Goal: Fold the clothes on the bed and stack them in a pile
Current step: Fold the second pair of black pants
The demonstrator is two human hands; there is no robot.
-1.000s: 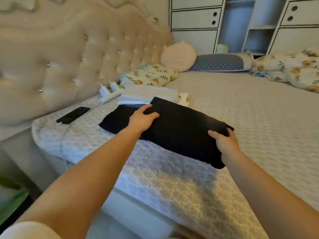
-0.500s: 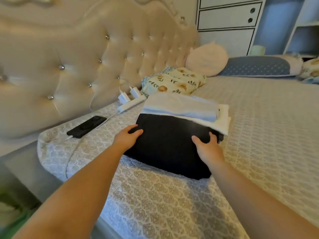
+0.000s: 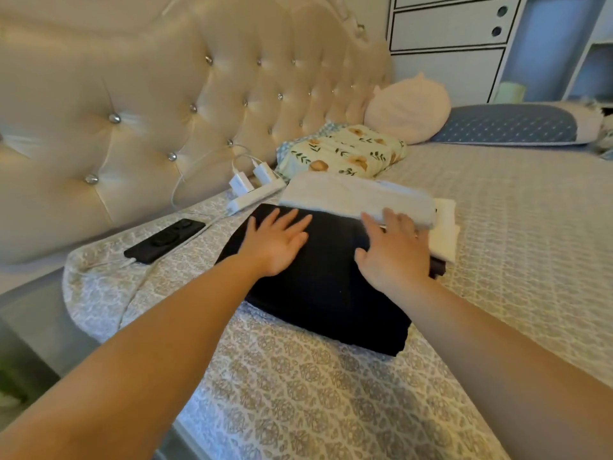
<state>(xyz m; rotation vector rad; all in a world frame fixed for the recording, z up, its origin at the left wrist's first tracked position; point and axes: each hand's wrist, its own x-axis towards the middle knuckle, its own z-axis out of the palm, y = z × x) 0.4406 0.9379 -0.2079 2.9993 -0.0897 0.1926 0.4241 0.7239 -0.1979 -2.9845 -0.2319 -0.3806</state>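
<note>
Now both hands are lying flat, fingers spread, the left hand (image 3: 277,242) and right hand (image 3: 396,252) pressing the folded black garment (image 3: 318,293) on the bed (image 3: 497,260); the folded pile (image 3: 358,197) is sitting just beyond, nearer the right hand.

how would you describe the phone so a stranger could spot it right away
Start at the padded headboard and look down to the bed corner below it. The phone lies flat there, left of the folded black garment. It is the only flat black slab, with a white cable plugged in.
</note>
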